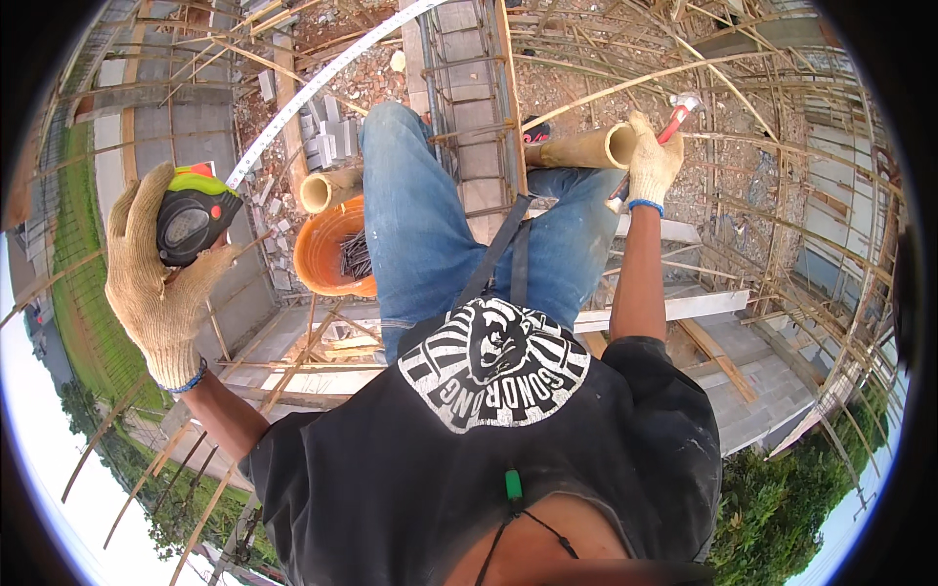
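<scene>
My gloved left hand is closed around a black and lime-green tape measure, raised at the left. Its white blade is pulled out and arcs up past the top edge of the view. My gloved right hand grips a red-handled hammer, beside the open end of a thick bamboo pole; the fingers partly hide the handle. Between my legs and beyond runs a rebar cage within a long wooden formwork board.
An orange bucket with nails hangs or stands by my left thigh, below another bamboo end. Thin bamboo scaffolding surrounds me. Grey blocks and rubble lie far below. A pale board crosses at the right.
</scene>
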`<state>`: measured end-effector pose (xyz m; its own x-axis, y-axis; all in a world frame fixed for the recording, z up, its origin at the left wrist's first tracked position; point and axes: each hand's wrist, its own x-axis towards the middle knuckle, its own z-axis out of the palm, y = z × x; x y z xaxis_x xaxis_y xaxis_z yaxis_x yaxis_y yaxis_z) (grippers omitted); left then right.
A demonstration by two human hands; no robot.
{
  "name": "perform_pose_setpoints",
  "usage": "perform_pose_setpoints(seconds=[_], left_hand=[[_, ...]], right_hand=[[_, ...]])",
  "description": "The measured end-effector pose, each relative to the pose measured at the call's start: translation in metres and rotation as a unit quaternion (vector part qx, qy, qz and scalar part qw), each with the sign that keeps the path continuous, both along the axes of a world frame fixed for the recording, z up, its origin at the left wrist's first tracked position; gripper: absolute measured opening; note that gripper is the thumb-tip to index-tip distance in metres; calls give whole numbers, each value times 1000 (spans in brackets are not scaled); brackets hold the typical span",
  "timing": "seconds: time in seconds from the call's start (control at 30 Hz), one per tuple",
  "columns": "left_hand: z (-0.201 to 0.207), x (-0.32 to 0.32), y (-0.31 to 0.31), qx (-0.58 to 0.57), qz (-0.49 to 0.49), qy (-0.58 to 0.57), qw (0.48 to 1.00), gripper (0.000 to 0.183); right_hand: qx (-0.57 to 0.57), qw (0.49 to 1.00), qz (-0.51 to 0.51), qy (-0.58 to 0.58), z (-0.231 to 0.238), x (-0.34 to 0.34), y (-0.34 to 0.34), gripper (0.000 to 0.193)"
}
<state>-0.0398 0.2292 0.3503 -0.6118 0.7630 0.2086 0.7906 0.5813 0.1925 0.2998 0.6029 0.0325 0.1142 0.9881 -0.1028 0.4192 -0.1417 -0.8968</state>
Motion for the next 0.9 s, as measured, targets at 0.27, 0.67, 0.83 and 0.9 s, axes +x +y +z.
perform_pose_setpoints(seconds=[0.27, 0.67, 0.83, 0.9], left_hand=[[78, -9, 43, -91, -159, 62, 981, 96], [132, 2, 130, -273, -325, -14, 906, 98], [143, 17, 168, -305, -355, -5, 884, 99], [142, 21, 175, -298, -347, 3, 889, 99]], right_hand=[[18, 999, 19, -43, -7, 10, 5, 69], [7, 995, 12, -95, 9, 5, -2, 67], [-22, 995, 14, -91, 24, -1, -9, 73], [-41, 995, 8, -93, 30, -1, -8, 73]])
